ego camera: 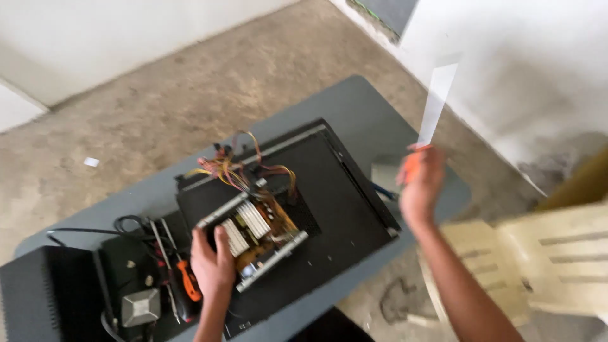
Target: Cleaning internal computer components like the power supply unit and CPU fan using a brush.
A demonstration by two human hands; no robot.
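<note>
Your left hand (214, 263) rests on the near edge of the opened power supply unit (253, 234), fingers (220, 237) curled over its metal frame and gripping it. The unit sits on a flat black computer case (342, 190) at the centre of the grey counter (354, 104), its bundle of coloured wires (231, 166) fanning out toward 11 o'clock. Your right hand (419, 187) is raised off at 3 o'clock, blurred, fingers closed around an orange-handled tool (413, 166). Another orange-handled screwdriver (189, 280) lies just beside your left hand at 9 o'clock. A cream plastic chair (544, 259) stands at 4 o'clock.
</note>
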